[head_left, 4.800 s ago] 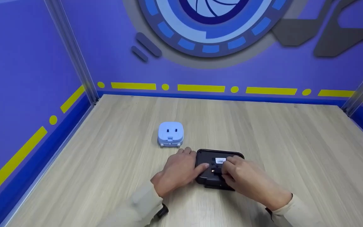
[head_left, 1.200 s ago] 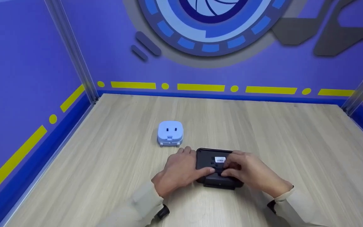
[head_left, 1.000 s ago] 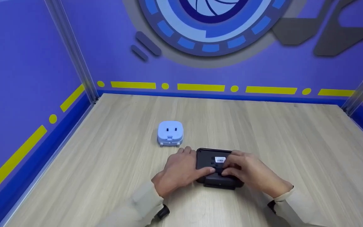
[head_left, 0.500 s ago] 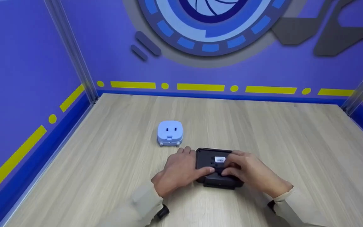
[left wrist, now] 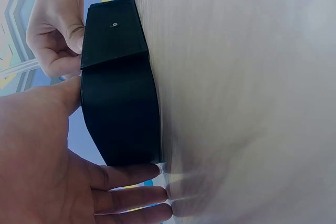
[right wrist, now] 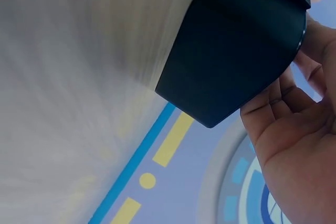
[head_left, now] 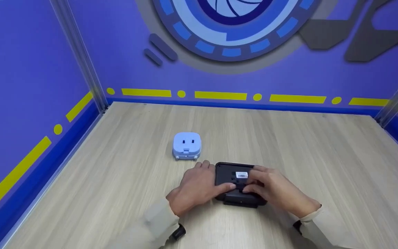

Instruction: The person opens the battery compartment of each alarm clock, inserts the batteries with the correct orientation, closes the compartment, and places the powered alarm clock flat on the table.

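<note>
A black box-shaped device (head_left: 225,173) lies on the table with a white barcode label (head_left: 242,175) facing up. My left hand (head_left: 197,188) holds its left side, the thumb over the upper face and the fingers along the side wall. In the left wrist view, those fingertips (left wrist: 167,195) reach the tabletop. My right hand (head_left: 276,188) grips the device's right part. Its thumb and bent index finger meet just below the label, near the left thumb. Whatever lies between them is dark and mostly covered. A screw (left wrist: 115,24) shows in the device's raised front block.
Beyond my left hand stands a small light-blue box (head_left: 187,145) like a suitcase, with a latch, tiny feet and two black marks on top. The wooden table (head_left: 306,145) ends at a blue back wall (head_left: 123,52) and side panels with metal posts.
Since the oldest frame, my left thumb has slid right across the device and a coppery spot there is out of sight. My right hand has turned. Little differs over the last second.
</note>
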